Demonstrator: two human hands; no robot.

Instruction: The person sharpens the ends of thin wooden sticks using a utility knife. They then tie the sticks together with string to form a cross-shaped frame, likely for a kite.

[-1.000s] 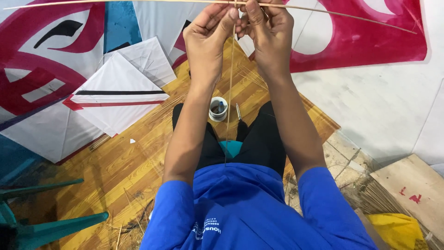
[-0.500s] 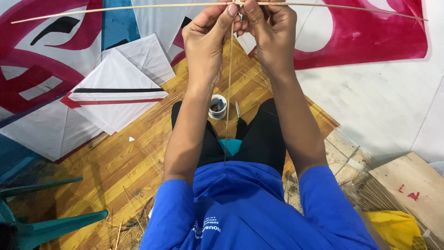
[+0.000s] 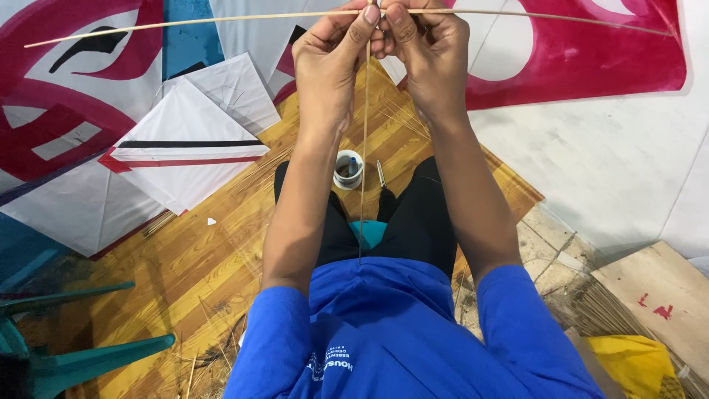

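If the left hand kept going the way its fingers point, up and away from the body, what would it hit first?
Probably the long thin bamboo stick crossing above the left hand, already at its fingertips; beyond it the red-and-white paper kite, though depth is unclear.

**Two hands pinch crossed bamboo sticks**

Left hand [image 3: 325,63] and right hand [image 3: 428,55] meet at the crossing of a long thin horizontal bamboo stick [image 3: 185,23] and a thin vertical bamboo stick [image 3: 363,162]. Below: small white round cup [image 3: 348,169], white paper kite with black and red stripes [image 3: 177,144], yellow wooden floor [image 3: 185,258].
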